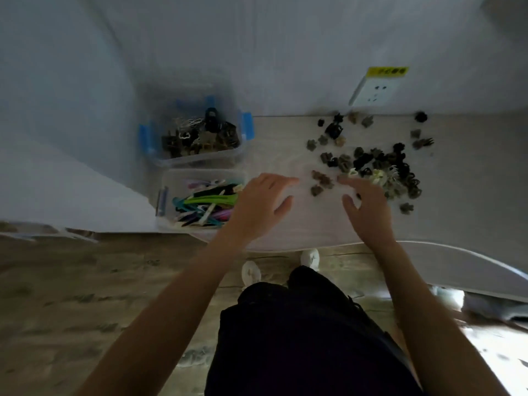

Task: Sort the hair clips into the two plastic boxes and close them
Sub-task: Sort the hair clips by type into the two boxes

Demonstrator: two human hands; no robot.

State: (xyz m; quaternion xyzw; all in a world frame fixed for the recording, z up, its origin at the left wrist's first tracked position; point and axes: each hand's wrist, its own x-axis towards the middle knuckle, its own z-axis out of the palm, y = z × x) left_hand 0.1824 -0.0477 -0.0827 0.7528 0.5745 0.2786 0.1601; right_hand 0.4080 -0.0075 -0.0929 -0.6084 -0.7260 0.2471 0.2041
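Observation:
Two clear plastic boxes stand without lids at the table's left end. The far box (239, 154), with blue latches, holds dark and beige claw clips. The near box (164, 181) holds long coloured flat clips. A loose pile of small claw clips (371, 164) spreads over the table's right half. My left hand (258, 207) hovers with fingers apart beside the near box. My right hand (367, 205) is spread open, its fingertips at the pile's near edge, close to a few brown clips (321, 181). Neither hand holds anything.
The pale table (457, 195) stands against a white wall with a socket (374, 91) under a yellow label. Below are the wooden floor, my dark trousers and white shoes. A curved white edge (471, 258) lies at the lower right.

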